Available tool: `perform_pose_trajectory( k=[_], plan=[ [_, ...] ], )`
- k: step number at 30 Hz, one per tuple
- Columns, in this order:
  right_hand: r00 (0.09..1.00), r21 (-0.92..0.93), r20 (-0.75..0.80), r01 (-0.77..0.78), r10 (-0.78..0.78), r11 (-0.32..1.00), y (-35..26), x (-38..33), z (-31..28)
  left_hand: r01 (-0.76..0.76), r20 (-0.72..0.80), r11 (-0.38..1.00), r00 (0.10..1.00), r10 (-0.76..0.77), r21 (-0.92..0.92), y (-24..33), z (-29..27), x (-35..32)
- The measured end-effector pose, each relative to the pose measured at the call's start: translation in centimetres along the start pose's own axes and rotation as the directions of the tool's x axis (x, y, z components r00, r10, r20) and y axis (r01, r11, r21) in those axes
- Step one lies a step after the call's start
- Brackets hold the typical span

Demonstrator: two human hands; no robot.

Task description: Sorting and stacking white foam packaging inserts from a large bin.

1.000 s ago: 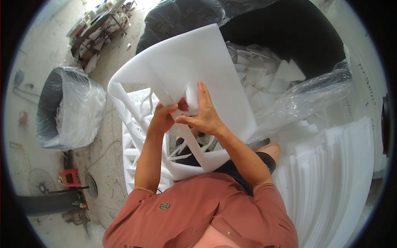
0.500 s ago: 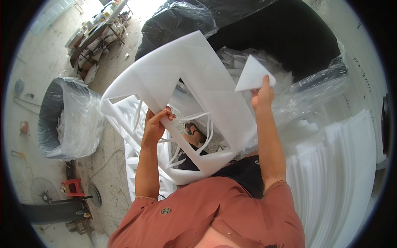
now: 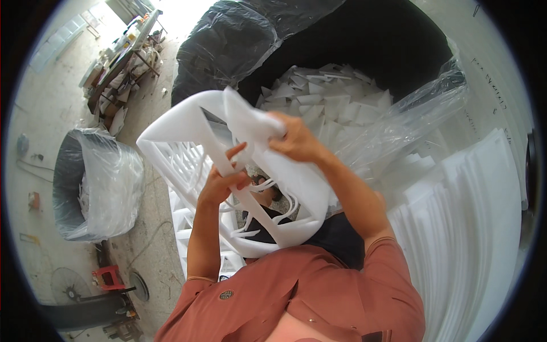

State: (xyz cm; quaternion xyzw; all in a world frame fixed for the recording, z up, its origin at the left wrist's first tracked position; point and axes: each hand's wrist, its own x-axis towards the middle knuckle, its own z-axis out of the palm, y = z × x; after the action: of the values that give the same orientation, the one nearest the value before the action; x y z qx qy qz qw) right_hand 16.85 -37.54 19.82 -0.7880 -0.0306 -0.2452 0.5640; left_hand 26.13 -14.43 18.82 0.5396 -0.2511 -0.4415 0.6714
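A white foam sheet [image 3: 296,185] with cut-out openings is held up in front of my body. My left hand [image 3: 223,181] grips a narrow strip between two of its openings, thumb and fingers around the strip and the index finger raised. My right hand [image 3: 299,139] is closed on the sheet's upper right part, which bends and bulges up under the fingers. Motion blurs the sheet there. Thin loose foam strips [image 3: 290,202] dangle in the lower opening. More cut foam frames [image 3: 179,157] lie behind and below the sheet on the left.
Beyond the sheet stands a large black plastic-lined bin [image 3: 364,40] holding many foam offcuts [image 3: 327,91]. A stack of white foam sheets [image 3: 456,211] stands on the right. To the left are another lined bin [image 3: 114,182], a red stool [image 3: 109,277], a fan [image 3: 71,288] and a cluttered table [image 3: 122,60].
The triangular foam piece has left my right hand, which has come inward and down onto the sheet. The sheet's upper part is now folded, and my left hand keeps hold of the strip.
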Motion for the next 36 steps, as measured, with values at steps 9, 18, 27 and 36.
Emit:
perform_pose_trajectory(
  k=[9,18,27,36],
  plan=[
    [0.673,0.101,-0.423,-0.63,0.607,0.77,14.3,-7.8,-8.7,-0.236,-0.232,0.923,0.958,0.168,-0.303,0.6,-8.0,0.3],
    [0.67,0.579,0.315,-0.697,0.672,0.424,10.3,-18.4,-0.3,0.271,-0.433,0.355,0.334,0.837,0.895,-2.3,-9.9,2.2],
    [0.632,0.721,0.285,-0.636,0.721,0.273,8.6,-20.8,1.9,0.494,-0.39,0.394,0.865,-0.315,0.775,-5.4,5.0,-5.7],
    [0.989,-0.685,-0.142,-0.133,0.048,0.716,3.8,-17.6,4.7,0.196,-0.463,0.98,0.872,-0.162,0.026,-12.5,3.5,-3.3]
  ],
)
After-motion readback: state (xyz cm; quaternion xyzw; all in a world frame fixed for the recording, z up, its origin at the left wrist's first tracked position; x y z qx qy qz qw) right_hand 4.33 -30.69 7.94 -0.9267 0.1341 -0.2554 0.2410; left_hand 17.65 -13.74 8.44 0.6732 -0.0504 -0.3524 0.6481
